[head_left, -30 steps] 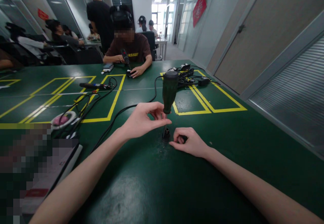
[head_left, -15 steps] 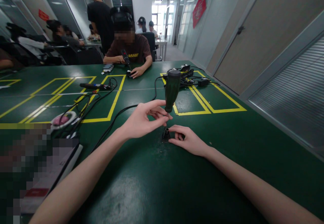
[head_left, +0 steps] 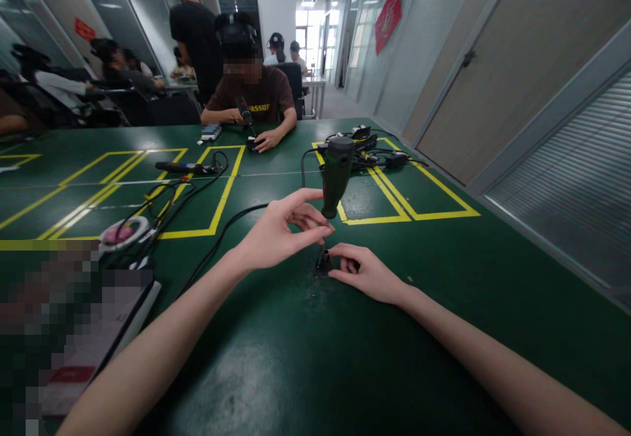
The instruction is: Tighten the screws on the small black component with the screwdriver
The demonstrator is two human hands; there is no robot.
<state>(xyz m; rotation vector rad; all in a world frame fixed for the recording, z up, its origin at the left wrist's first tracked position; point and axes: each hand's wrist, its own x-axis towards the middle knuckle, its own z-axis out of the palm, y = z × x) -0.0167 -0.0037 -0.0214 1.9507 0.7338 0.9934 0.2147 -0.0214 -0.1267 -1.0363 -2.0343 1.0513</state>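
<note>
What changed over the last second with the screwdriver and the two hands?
The green-handled screwdriver tipped from upright to leaning right at the top. The right hand slid left until its fingertips touch the small black part on the table. The left hand kept pinching the shaft just under the handle, index finger now raised a little. The tip stayed on the black part, which did not move.

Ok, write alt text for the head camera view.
A left hand pinches the shaft of a green-handled screwdriver standing on a small black part on a green table, which the right hand steadies. Across the table a seated person works with a tool.
</note>
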